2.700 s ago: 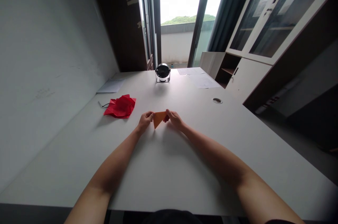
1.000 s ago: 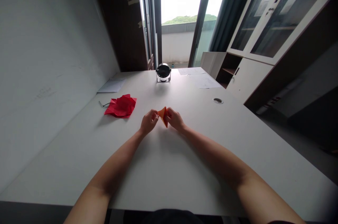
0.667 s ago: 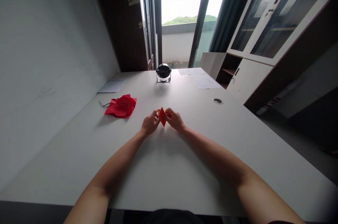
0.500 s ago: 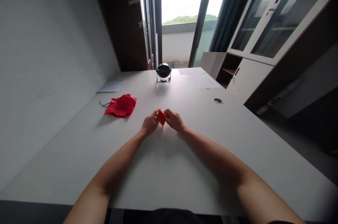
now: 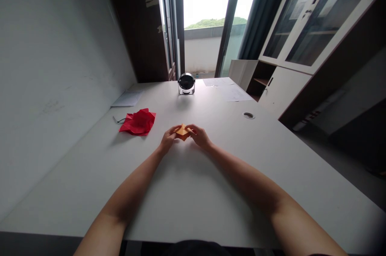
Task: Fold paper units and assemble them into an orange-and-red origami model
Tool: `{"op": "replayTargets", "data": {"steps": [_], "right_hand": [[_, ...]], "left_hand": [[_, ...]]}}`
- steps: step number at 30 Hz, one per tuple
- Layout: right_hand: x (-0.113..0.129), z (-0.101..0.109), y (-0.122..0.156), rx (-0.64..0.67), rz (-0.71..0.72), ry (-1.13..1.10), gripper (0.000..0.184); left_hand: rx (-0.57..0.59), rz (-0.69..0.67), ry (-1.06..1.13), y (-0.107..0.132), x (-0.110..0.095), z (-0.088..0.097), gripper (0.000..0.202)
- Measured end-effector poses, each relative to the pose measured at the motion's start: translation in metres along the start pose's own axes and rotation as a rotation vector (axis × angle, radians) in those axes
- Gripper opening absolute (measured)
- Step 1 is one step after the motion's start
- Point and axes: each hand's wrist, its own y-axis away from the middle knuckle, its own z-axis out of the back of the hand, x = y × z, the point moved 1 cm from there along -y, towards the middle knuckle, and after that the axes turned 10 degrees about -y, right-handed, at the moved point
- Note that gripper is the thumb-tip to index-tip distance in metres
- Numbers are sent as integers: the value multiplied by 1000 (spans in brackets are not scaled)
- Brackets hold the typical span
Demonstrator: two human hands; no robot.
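Observation:
A small piece of folded orange paper (image 5: 182, 132) is held between my two hands, just above the white table. My left hand (image 5: 169, 137) pinches its left side, and my right hand (image 5: 199, 135) pinches its right side. The paper is spread wide, with a raised point in its middle and a lower tip facing me. Fingertips hide its left and right ends. To the left of my hands lies a crumpled red sheet (image 5: 138, 122), apart from both.
On the white table (image 5: 193, 199) stands a small round desk fan (image 5: 186, 82) at the far edge. Papers (image 5: 237, 93) lie at the back right, and another sheet (image 5: 127, 98) by the left wall. A round cable hole (image 5: 249, 115) is at the right.
The folded paper has gone from narrow and upright to opened wide, showing its orange face. My left hand has moved slightly to the left. The red sheet stays in place.

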Motion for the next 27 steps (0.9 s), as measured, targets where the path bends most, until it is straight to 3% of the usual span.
{"op": "replayTargets", "data": {"steps": [4,9,18,27], "right_hand": [[-6,1,-3,-26,-22,-119,23],[3,4,-3,35,-67,-276,32],[-8,4,-3,21,-65,-160,36],[-20,1,-3,110,-86,-160,33]], "left_hand": [[27,0,117,-1,0,2,44],[56,-8,127,1,0,4,43],[68,21,-39,7,-7,5,45],[116,-12,43,7,-7,3,46]]}}
